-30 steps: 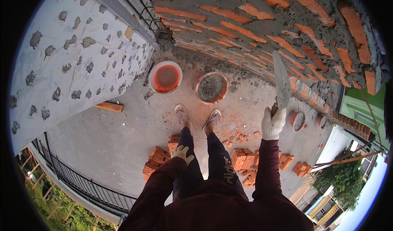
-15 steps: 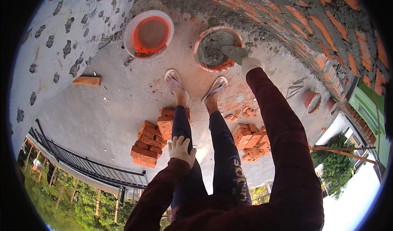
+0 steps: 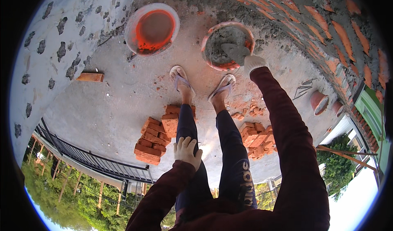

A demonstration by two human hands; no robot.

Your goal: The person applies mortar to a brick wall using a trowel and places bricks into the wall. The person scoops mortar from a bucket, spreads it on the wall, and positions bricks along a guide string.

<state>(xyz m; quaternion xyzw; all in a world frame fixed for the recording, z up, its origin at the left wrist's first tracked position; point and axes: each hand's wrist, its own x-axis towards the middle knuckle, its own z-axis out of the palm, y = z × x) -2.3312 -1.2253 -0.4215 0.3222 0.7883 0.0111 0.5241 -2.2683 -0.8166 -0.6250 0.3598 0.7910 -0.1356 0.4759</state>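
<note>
My gloved right hand [image 3: 254, 64] is closed around the handle of a trowel [image 3: 236, 53], whose handle is mostly hidden in the grip. The grey, pointed blade lies over wet mortar [image 3: 218, 46] in a round reddish basin [image 3: 203, 47]. Its tip reaches toward the middle, and the hand is at the basin's near right rim. My left hand [image 3: 187, 151], also in a pale glove, rests on my left knee with its fingers apart and holds nothing.
Left of the mortar stands a pale-rimmed orange tub [image 3: 175, 28] of murky water. Brick stacks [image 3: 152, 139] [image 3: 257, 137] flank my legs. A rough brick wall [image 3: 323, 30] rises at right; two small pots [image 3: 319, 103] stand near it. A wood block [image 3: 90, 77] lies at left, before a black railing [image 3: 94, 159].
The whole view has shifted a little, moving the basins right and up in the picture. Relative to the basin, my right hand and the trowel have moved slightly left, farther over the mortar.
</note>
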